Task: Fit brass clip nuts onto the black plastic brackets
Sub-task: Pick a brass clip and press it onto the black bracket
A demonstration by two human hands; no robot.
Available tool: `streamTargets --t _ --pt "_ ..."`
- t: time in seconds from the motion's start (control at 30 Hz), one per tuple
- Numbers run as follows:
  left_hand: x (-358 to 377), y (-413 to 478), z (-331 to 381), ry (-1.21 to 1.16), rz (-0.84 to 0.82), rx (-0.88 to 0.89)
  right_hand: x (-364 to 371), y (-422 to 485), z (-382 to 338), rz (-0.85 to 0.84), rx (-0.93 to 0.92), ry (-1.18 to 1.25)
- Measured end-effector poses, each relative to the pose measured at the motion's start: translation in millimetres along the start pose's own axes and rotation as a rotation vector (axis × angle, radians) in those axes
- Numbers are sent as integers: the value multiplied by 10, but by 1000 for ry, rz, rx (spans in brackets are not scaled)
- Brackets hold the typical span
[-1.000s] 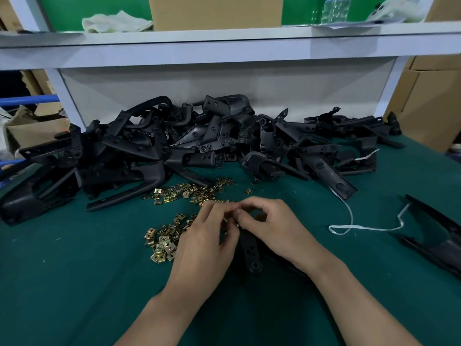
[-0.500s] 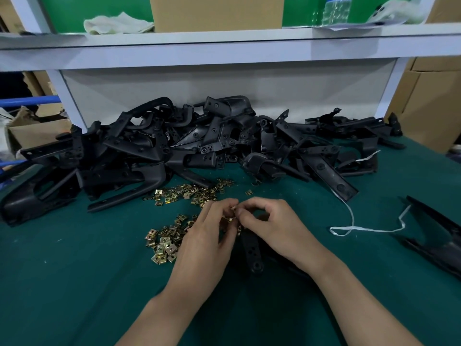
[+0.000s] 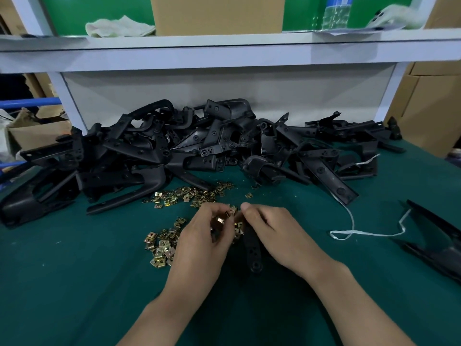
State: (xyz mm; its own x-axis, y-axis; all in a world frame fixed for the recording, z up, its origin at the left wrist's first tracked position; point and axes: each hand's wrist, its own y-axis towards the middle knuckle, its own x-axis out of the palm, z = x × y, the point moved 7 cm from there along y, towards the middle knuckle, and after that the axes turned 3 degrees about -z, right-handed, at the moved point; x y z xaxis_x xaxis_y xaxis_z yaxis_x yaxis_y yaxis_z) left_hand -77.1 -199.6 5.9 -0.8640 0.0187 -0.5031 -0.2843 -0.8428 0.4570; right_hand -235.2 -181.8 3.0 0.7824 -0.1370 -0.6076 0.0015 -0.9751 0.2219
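Note:
A black plastic bracket lies on the green mat in front of me, its far end under my fingers. My right hand grips that far end with curled fingers, thumb tip up. My left hand pinches a brass clip nut in its fingertips, just left of the bracket's end. Loose brass clip nuts lie scattered to the left of my hands, and more clip nuts lie beyond them. A big heap of black brackets fills the back of the mat.
A white string curls on the mat at right. Another black part lies at the right edge. A white shelf overhangs the heap, holding a cardboard box, a cloth and a bottle. Cardboard boxes stand at the far right.
My hands have parted slightly at the fingertips. The left hand has drawn back a little, and a brass clip nut now shows in its fingertips. The bracket stays in place.

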Motion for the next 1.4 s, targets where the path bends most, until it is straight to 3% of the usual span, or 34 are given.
streamTargets --t 0.33,0.47,0.63,0.8,0.93,1.13,1.4 --pt "57 21 46 -38 -94 29 -162 13 -40 103 30 -275" --pt "95 9 23 -111 -135 19 -221 2 -53 223 47 -445" --pt "115 10 15 -136 -163 8 -290 -48 -32 317 203 -685" --pt "111 5 -24 -189 -153 -68 -326 -118 37 382 346 -771" --pt "108 -3 -62 -230 -144 -135 -315 -95 -6 377 247 -669" --pt "72 -3 -83 -282 -125 -204 -109 -58 -158 172 37 -515" --pt "10 31 -144 -514 -87 -281 -150 -60 -150 132 -2 -522"
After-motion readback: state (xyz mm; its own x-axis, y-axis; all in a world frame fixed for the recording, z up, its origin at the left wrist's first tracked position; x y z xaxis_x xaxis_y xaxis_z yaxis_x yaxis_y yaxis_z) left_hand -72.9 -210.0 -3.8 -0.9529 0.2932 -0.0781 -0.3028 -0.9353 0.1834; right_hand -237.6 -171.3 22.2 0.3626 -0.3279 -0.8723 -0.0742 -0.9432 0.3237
